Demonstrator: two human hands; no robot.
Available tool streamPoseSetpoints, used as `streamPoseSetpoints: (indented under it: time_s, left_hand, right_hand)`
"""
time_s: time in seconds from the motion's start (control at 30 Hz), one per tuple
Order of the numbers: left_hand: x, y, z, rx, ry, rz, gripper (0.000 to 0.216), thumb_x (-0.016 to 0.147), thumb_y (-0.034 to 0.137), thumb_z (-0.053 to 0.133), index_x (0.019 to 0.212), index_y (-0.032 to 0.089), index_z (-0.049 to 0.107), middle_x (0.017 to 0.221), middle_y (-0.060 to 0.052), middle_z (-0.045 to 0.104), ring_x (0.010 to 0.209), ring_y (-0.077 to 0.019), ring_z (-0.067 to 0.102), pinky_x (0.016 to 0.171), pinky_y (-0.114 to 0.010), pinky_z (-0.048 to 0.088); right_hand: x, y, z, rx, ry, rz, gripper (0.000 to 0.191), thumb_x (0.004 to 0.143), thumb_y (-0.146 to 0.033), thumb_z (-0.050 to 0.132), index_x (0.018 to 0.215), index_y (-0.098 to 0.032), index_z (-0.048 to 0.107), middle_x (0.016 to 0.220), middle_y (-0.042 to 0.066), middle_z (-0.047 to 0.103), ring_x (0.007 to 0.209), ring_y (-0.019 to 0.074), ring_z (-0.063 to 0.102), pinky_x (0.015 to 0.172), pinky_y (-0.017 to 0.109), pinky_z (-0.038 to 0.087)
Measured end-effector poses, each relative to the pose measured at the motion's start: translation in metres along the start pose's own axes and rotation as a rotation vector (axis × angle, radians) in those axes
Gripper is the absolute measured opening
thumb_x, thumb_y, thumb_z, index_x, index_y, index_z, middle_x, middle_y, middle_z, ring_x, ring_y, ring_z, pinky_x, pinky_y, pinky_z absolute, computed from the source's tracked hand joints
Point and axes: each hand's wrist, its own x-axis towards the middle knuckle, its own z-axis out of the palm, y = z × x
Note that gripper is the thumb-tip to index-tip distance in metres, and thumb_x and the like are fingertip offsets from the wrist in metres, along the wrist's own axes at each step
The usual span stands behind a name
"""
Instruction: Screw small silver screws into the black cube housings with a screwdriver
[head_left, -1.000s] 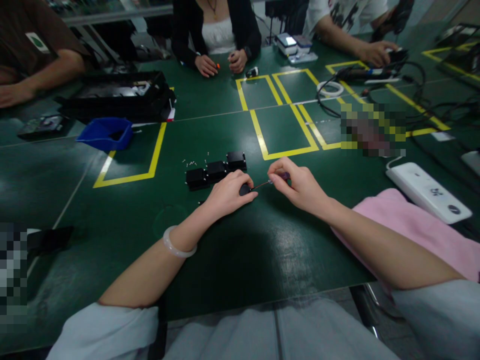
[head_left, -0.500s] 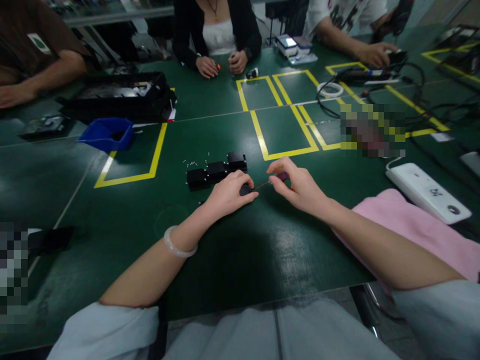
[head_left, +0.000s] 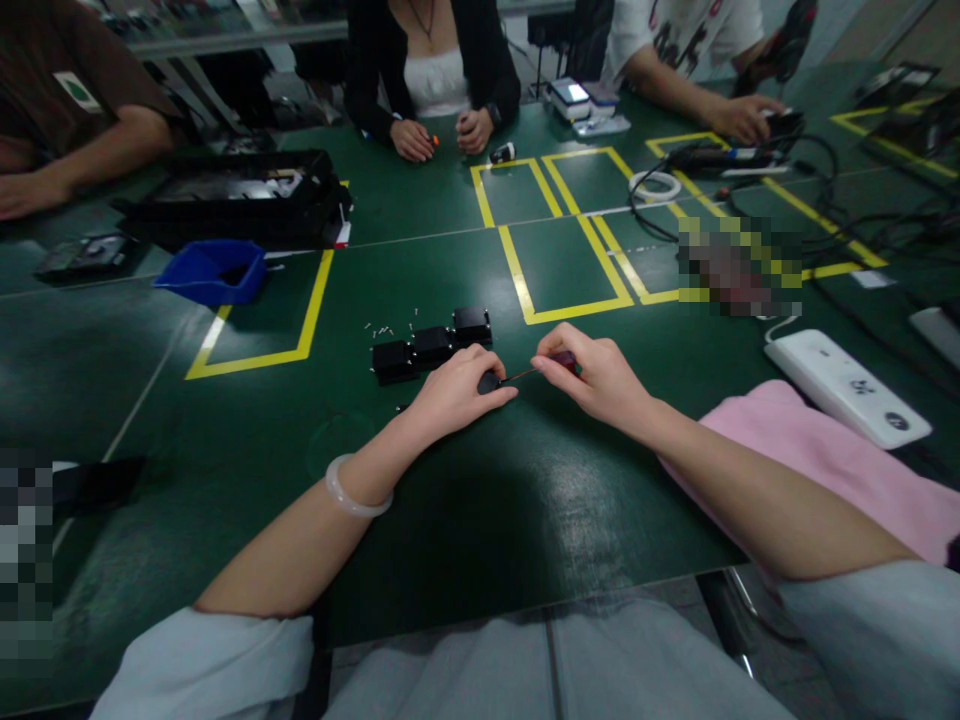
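My left hand is closed around a small black part, most of which its fingers hide. A screwdriver with a dark red handle is pinched in my right hand. Its thin shaft points left and its tip meets the black part. Just beyond my left hand, three black boxes stand in a slanting row, with small bright screws at their edges. Several loose screws lie behind the boxes on the green table. Another dark bit peeks out beside my left wrist.
A blue bin and a large black housing are at the left. To the right lie a white power strip, a pink cloth and tangled black cables. Co-workers sit across the table, their hands resting on it.
My right thumb and fingers have closed more tightly on the screwdriver handle. My left hand stays on the black part. The whole view has shifted slightly.
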Motion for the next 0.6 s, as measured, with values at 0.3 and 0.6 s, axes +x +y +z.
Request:
streamPoseSetpoints:
  time_s: [0.3,0.6]
  left_hand:
    - [0.0009,-0.0014,-0.0001,-0.047,-0.038,0.029,0.044,0.086,0.062,0.062,0.103,0.021,0.062,0.108,-0.006,0.058,0.102,-0.025,0.059,0.086,-0.037,0.047]
    - [0.0018,-0.0039,-0.0025,-0.055,-0.084,0.058,0.048,0.078,0.053,0.076,0.107,0.021,0.056,0.111,-0.006,0.055,0.105,-0.0251,0.056,0.09,-0.037,0.046]
  right_hand:
    - [0.0014,0.0007,-0.0007,0.017,0.054,0.024,0.008,0.095,-0.028,0.053,0.096,-0.021,0.055,0.08,0.002,0.065,0.07,0.0153,0.062,0.064,0.026,0.043]
    - [0.0026,0.0023,-0.0018,0.027,0.056,0.058,0.008,0.094,-0.029,0.053,0.096,-0.021,0.054,0.077,0.001,0.064,0.067,0.0146,0.061,0.063,0.026,0.042]
